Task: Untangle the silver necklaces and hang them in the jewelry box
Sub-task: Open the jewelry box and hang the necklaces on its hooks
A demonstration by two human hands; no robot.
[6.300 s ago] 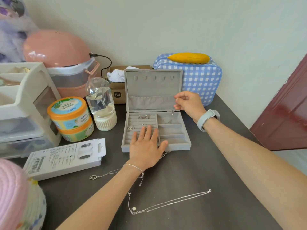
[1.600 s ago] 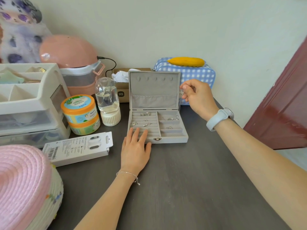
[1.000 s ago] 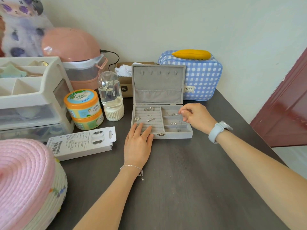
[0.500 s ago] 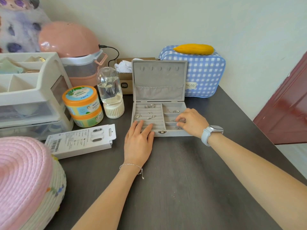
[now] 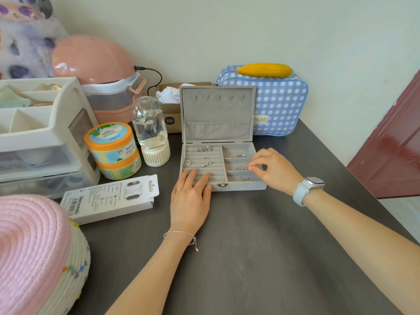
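Two hands are in my view over the dark grey desk. My left hand lies flat, fingers straight and close together, with the fingertips resting on the near left rows of the open grey velvet jewelry box and the palm on the desk just in front of it. My right hand, with a pale blue smartwatch on the wrist, reaches into the right-hand compartments of the box; its fingers are curled and the thumb and forefinger meet at a small piece of thin silver necklace chain in the middle right compartment, though I cannot tell how firmly they pinch it. More small silver pieces lie in the far right compartment and along the ring rows on the left. The lid stands upright at the far side, its row of small hooks bare. Behind the box stands a blue and white checked zip pouch with a yellow banana-shaped soft case on top. To the left are a clear glass bottle on a white base, two stacked orange-lidded round tins, a flat white cardboard package and a white plastic drawer organiser. A pink woven round basket fills the near left corner.
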